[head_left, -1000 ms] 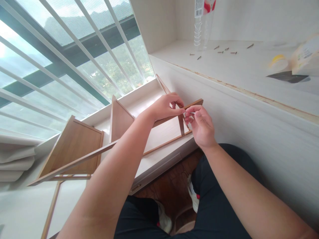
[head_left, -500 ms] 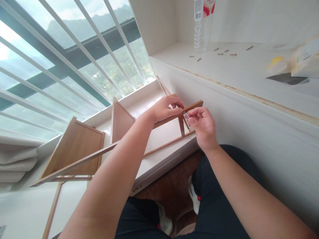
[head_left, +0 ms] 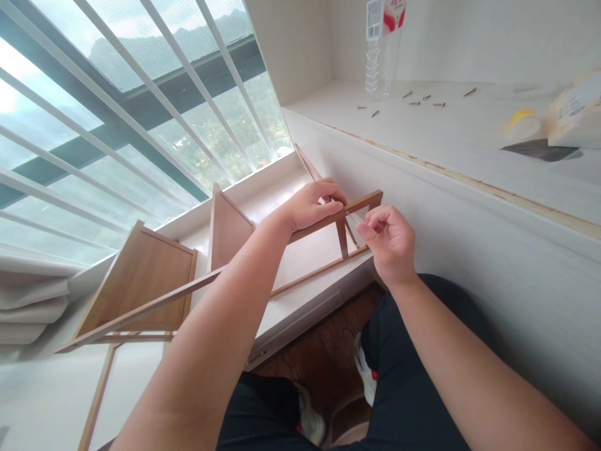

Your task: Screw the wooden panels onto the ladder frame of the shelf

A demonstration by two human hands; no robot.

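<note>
My left hand (head_left: 312, 207) was closed over the top rail of the wooden frame (head_left: 361, 203), thumb beneath and fingers curled over, just left of the corner where a short upright post (head_left: 342, 239) met that rail. My right hand (head_left: 392, 244) pinched a thin metal screw (head_left: 353, 217) between thumb and forefinger, the tip pointing toward the joint directly under my left thumb. Compared with a second before, the right hand had slid a little away from the rail and lower, and the screw, which had then lain nearly level at the fingertips, now slanted up toward the corner; the left hand had kept its hold without shifting. I judged this to mean that the screw was being lined up with the joint and not yet driven in; whether its tip touched the wood could not be told.

Beyond my right hand, on the white shelf (head_left: 446, 134) above, several loose screws (head_left: 425, 100) lay scattered near a clear plastic bottle (head_left: 382, 47). To the left of my grip, two wooden panels (head_left: 141, 282) of the same frame leaned toward the barred window (head_left: 141, 94).
</note>
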